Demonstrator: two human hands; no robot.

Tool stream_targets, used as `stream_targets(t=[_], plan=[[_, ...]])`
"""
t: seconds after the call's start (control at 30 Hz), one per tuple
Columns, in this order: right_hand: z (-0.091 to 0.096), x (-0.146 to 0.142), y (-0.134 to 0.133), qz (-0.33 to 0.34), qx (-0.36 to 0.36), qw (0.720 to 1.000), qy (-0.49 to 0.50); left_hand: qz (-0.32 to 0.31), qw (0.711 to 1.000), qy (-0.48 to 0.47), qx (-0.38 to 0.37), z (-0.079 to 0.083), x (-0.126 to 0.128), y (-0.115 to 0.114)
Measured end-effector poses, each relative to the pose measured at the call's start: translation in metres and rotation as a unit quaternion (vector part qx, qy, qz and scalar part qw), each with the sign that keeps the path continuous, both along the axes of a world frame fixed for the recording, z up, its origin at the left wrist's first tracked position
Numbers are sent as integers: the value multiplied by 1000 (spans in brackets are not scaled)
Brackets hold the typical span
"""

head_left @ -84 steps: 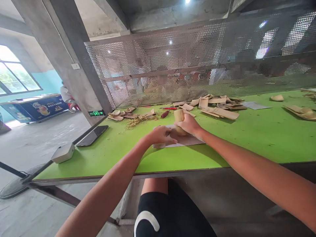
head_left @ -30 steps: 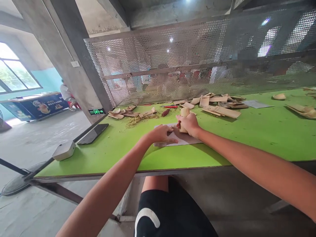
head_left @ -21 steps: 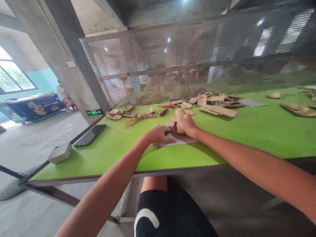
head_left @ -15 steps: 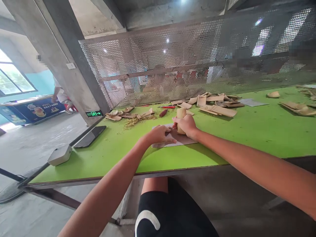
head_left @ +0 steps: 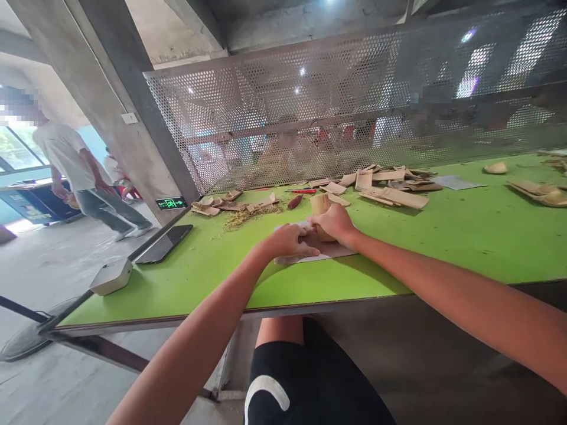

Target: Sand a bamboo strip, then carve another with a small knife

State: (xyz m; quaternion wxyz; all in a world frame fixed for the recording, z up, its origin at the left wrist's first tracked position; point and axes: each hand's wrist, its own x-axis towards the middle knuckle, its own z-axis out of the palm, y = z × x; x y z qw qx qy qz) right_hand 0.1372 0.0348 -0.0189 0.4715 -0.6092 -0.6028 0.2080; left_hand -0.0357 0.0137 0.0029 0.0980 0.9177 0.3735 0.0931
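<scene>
Gripping one block (head_left: 319, 203), your right hand (head_left: 335, 223) is closed around its side, fingers wrapped on the wood and the top end showing above them. The block stands nearly upright over one sheet (head_left: 339, 250) on the green table (head_left: 465, 236). Your left hand (head_left: 290, 241) lies on that same sheet, just beside the block, thumb apart from the curled fingers; you have a part-open hand there, and whether it pinches the paper you cannot tell.

Beyond your hands lie two tools: one dark red handle (head_left: 295, 202) and one bright red tool (head_left: 303, 190). You have two heaps of wood behind them, a small heap (head_left: 215, 204) near one patch of shavings (head_left: 243, 219) and a large heap (head_left: 394, 182), its pieces overlapping too much to count. A second sheet (head_left: 460, 182) lies beside the large heap. To your left are one black slab (head_left: 163, 244) and one box (head_left: 110, 277).
</scene>
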Motion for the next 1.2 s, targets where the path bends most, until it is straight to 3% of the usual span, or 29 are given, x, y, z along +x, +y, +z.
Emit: stream_targets(t=[0.17,0.33,0.43,0.53,0.7,0.87,1.03,1.2], plan=[[3,-1,3,-82,26,995,-46,17,999,28,-1,1,1,0],[3,-5,-1,-29,-33,999,-26,2,1000,7,-17,2,0,-1],[5,-3,0,-29,-23,999,-4,13,999,26,-14,3,0,-2],[8,-4,-2,-31,-8,998,-48,22,999,17,-24,3,0,-2],[10,-3,-2,48,-36,998,-31,2,1000,3,-26,3,-1,-2],[8,-2,2,-3,-10,1000,-16,9,1000,16,-25,2,-1,1],[7,-3,0,107,-64,992,28,-2,1000,4,-31,2,-1,0],[10,1,2,-10,-17,999,28,2,999,38,-10,5,0,-2]])
